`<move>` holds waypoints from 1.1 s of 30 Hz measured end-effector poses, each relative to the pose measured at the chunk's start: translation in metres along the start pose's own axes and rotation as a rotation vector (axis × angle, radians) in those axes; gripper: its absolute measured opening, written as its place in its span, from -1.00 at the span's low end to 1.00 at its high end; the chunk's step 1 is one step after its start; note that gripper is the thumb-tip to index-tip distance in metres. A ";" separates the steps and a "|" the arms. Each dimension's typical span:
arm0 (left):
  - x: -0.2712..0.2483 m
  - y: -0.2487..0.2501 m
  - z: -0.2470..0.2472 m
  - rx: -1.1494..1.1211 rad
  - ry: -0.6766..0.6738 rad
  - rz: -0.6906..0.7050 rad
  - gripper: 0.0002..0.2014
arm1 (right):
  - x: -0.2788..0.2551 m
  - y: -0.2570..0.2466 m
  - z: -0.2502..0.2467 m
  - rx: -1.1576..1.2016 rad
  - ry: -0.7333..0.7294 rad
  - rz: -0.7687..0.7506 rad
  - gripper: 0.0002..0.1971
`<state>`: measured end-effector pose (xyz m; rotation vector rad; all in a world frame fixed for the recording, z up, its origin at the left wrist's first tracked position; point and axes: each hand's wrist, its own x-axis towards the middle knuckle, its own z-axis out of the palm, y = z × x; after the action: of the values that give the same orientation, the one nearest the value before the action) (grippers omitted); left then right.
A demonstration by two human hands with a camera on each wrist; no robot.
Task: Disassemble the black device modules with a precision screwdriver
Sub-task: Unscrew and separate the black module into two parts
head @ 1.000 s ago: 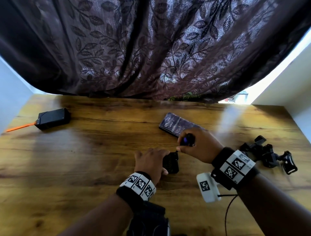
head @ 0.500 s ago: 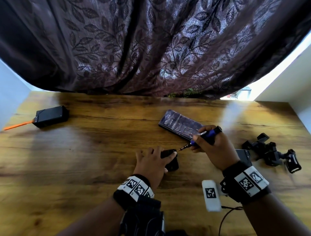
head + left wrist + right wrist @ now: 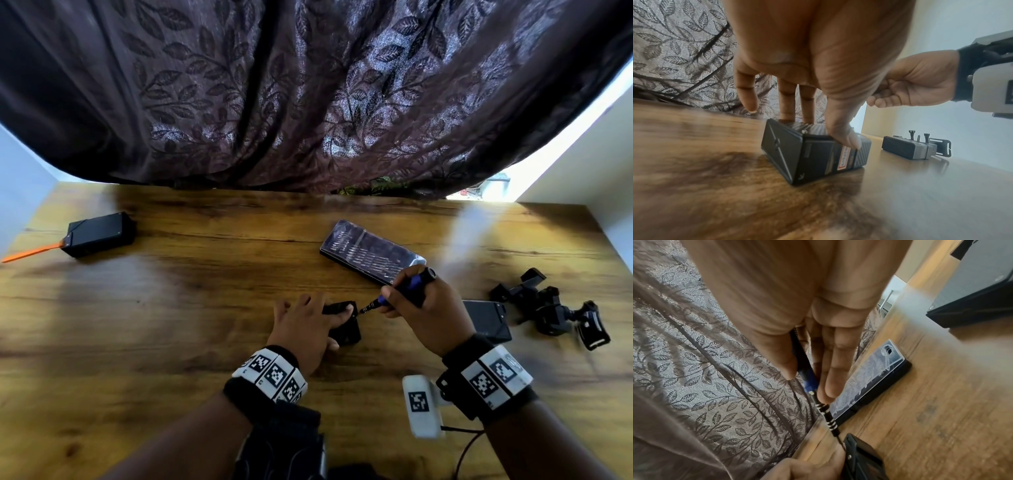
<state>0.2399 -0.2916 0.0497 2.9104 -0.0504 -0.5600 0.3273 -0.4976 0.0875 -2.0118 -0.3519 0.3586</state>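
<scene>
Black module under left hand, beside right hand.

A home work corner, it seems: a wood-grain desk boxed in by plain white walls. Beyond the hands hangs a leaf-patterned brown curtain, daylight showing past its edge to their right.

Left hand is palm-down with the fingers pretty much straight, thumb angled down at the side. Right hand is curled up in a pinch grip, thumb and fingertips pointing toward the left one. Both forearms reach forward.
</scene>
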 end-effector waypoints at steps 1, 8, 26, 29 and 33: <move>0.000 0.001 0.000 0.002 -0.001 -0.002 -0.21 | 0.000 -0.001 0.000 -0.015 -0.001 -0.002 -0.90; -0.001 0.002 0.000 -0.006 0.006 -0.010 -0.22 | 0.002 0.003 0.003 -0.053 -0.023 0.002 -0.87; -0.002 0.004 -0.004 0.013 -0.001 -0.017 -0.26 | 0.002 0.000 0.004 -0.100 -0.022 -0.024 -0.85; -0.002 0.004 -0.004 0.014 -0.001 -0.015 -0.25 | 0.003 0.000 0.005 -0.125 -0.025 -0.032 -0.87; -0.001 0.003 -0.003 -0.002 0.001 -0.013 -0.29 | 0.003 -0.004 0.004 -0.282 -0.015 -0.101 -0.84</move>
<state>0.2404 -0.2944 0.0534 2.9112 -0.0306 -0.5610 0.3282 -0.4915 0.0895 -2.2565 -0.5365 0.2723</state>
